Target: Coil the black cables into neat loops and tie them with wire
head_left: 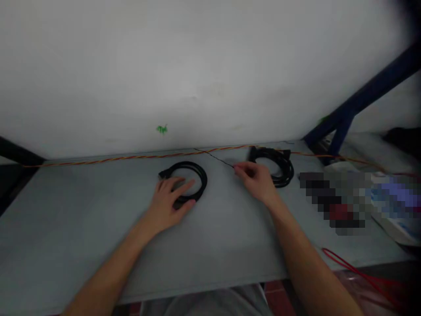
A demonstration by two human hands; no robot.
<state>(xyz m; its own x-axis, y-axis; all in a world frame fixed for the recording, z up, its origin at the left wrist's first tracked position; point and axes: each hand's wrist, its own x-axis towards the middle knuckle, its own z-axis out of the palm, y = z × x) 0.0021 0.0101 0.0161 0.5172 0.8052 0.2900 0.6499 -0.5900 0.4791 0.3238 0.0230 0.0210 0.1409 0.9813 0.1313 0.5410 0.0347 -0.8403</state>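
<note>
My left hand (173,199) rests with fingers spread over the near left side of a coiled black cable (203,177), which lies flat and has a plug at its left end. Pinched between the thumb and fingers of my right hand (255,177) is a thin black wire (219,159); it runs up and left from the fingertips to the back edge of the shelf. A second coiled black cable (287,169), thicker and with connectors on it, lies just behind and to the right of that hand.
A twisted red and yellow wire (131,157) runs along the back of the grey shelf (82,210) by the white wall. Blue metal braces (358,96) stand at the right. A blurred-out item and a white box (394,232) lie right, with a red cord (348,264) near the front edge.
</note>
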